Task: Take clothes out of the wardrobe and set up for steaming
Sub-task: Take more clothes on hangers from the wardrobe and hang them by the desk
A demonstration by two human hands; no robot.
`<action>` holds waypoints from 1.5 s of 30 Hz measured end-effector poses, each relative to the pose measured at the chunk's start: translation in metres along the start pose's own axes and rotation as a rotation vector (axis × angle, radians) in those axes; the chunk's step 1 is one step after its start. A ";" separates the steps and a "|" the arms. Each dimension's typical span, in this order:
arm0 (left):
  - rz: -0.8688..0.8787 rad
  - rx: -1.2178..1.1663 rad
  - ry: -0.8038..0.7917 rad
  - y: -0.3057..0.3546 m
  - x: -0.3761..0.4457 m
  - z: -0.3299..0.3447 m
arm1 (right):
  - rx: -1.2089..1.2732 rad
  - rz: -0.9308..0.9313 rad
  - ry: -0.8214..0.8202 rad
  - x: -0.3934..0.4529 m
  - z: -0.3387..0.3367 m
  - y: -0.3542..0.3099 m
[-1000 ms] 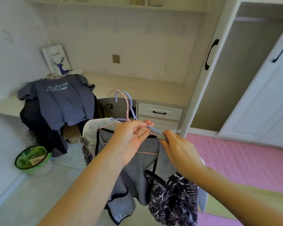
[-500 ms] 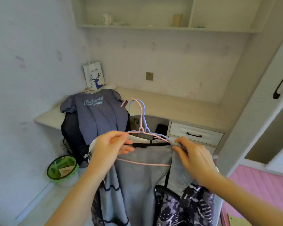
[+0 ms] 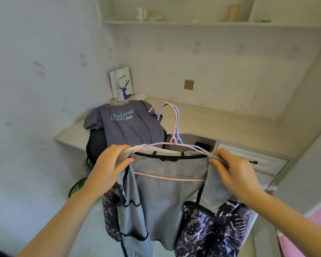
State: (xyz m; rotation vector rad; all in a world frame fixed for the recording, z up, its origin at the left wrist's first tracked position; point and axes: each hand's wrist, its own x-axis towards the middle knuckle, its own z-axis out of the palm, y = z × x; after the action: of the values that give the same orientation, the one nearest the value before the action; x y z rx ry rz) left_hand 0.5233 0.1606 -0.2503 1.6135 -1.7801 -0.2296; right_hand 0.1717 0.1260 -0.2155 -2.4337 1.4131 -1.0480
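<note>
Behind my hands, a purple T-shirt point(image 3: 127, 125) lies over the corner table point(image 3: 220, 123) under a wall shelf point(image 3: 193, 22). I hold up a grey garment point(image 3: 167, 197) on pink and blue hangers point(image 3: 171, 127); my left hand point(image 3: 109, 169) grips its left shoulder and my right hand point(image 3: 235, 173) grips its right shoulder.

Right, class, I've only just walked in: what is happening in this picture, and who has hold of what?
A person holds up a grey garment on a pink hanger, with a blue hanger beside it. The left hand grips one shoulder, the right hand the other. A dark patterned garment hangs with it. On the desk behind lies a blue T-shirt.
</note>
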 end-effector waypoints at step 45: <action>-0.438 -0.260 0.472 -0.204 0.331 -0.070 | 0.124 -0.231 0.108 0.525 0.204 0.066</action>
State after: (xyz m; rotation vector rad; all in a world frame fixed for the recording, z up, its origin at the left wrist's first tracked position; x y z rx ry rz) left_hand 0.7390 -0.1646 -0.1889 1.6789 -0.9929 -0.2437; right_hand 0.4197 -0.3777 -0.1355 -2.5276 1.0750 -1.2918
